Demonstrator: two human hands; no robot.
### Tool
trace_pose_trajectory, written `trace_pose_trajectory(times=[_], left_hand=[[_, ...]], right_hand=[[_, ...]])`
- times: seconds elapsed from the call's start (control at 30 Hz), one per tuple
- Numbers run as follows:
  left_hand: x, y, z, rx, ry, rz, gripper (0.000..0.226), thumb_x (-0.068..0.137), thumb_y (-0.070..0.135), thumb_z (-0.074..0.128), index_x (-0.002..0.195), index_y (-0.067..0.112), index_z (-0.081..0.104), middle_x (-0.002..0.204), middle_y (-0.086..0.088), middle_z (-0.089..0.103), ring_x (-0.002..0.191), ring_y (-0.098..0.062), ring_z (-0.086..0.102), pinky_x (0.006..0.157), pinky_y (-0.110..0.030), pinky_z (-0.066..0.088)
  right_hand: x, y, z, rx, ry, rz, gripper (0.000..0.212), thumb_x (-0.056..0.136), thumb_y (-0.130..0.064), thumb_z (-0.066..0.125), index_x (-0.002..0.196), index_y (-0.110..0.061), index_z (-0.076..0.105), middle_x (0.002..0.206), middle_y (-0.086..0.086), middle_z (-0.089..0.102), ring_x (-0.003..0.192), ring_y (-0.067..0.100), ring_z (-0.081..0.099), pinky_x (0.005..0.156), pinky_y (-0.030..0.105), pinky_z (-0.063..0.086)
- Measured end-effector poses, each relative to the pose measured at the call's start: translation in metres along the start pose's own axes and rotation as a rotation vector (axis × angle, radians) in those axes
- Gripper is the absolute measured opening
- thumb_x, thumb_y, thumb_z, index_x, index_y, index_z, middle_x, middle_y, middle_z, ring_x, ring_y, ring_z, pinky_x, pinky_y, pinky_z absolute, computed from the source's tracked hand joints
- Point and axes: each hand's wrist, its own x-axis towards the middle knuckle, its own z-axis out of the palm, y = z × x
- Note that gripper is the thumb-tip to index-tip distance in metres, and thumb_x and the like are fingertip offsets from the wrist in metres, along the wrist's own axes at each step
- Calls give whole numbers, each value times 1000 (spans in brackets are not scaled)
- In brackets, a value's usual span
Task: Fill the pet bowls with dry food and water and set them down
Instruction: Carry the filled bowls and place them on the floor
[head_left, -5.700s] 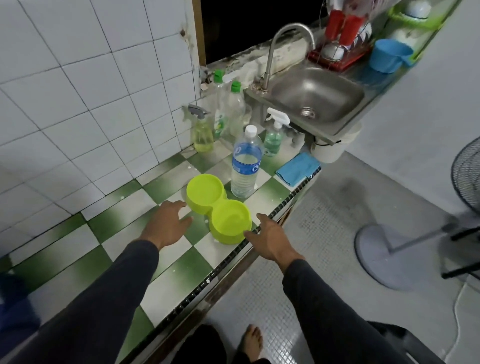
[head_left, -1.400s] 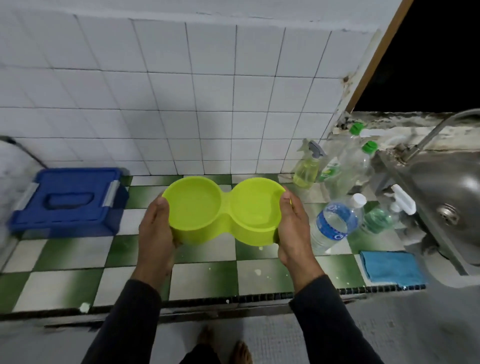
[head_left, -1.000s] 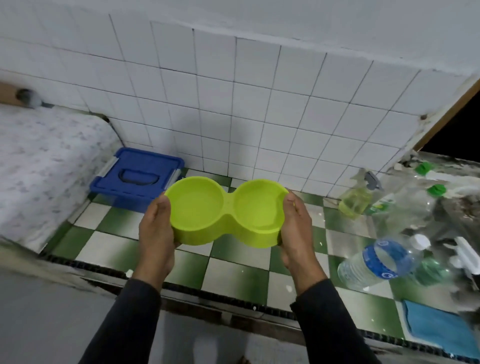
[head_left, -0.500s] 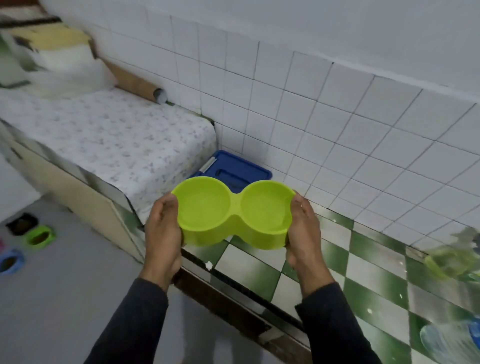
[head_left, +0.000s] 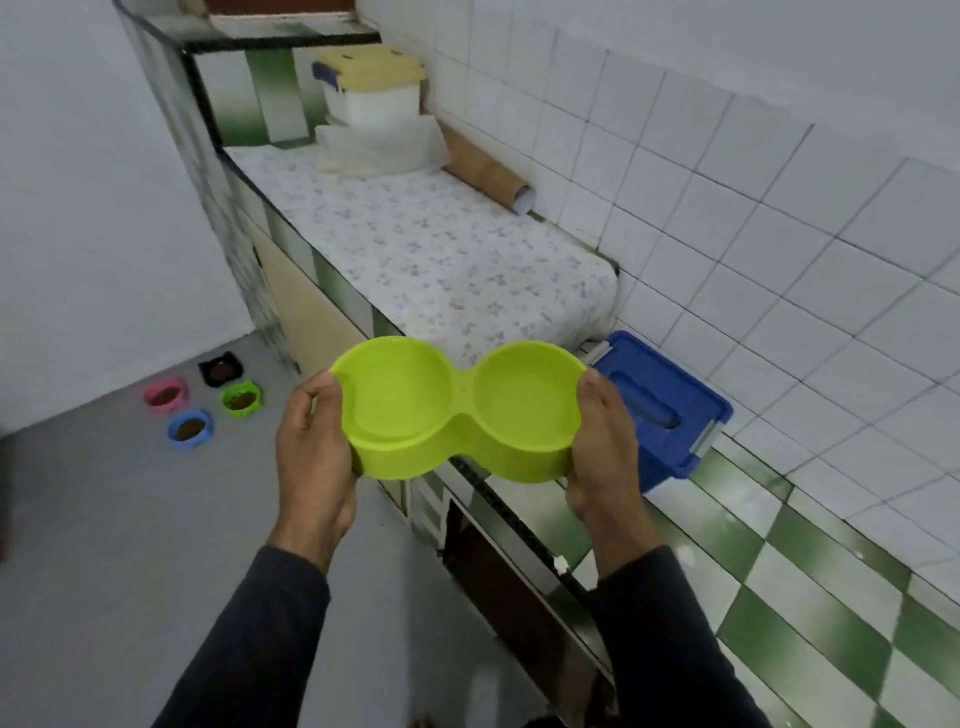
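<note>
The green double bowl (head_left: 460, 408), empty, is held in the air above the bench (head_left: 810, 571) edge, left hand (head_left: 311, 457) and right hand (head_left: 605, 457) fingers clamped on its two ends, and it seems light, stiff and smooth.

Blue lidded box (head_left: 662, 410) on the green-and-white checked counter (head_left: 810, 587), speckled cloth-covered surface (head_left: 431, 254) beside it, cardboard tube (head_left: 488, 174) along the white tiled wall (head_left: 727, 171), yellow-lidded container (head_left: 371, 91) far back, grey floor (head_left: 104, 519) below.
</note>
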Motion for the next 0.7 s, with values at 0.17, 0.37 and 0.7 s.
trace_pose_trajectory(times=[0.17, 0.37, 0.7], left_hand=[[29, 22, -45, -7, 122, 45, 17, 105, 42, 55, 109, 36, 70, 122, 4, 71, 103, -16, 67, 65, -33, 59], [71, 39, -97, -13, 312, 103, 18, 107, 37, 53, 113, 27, 67, 111, 2, 70, 96, -18, 63, 67, -34, 54], [160, 78, -155, -48, 553, 188, 21, 108, 34, 51, 116, 22, 66, 127, -13, 68, 106, -27, 63, 85, -52, 51]], right_hand=[[11, 6, 70, -58, -160, 18, 20, 104, -49, 46, 116, -49, 62, 132, -8, 60, 118, 20, 59, 100, 47, 51], [31, 24, 162, -132, -297, 29, 33, 105, -47, 45, 130, -35, 62, 132, -7, 62, 121, 21, 60, 103, 48, 50], [73, 37, 322, -173, -545, 49, 21, 105, -45, 45, 111, -43, 65, 119, -18, 66, 105, 1, 64, 91, 33, 53]])
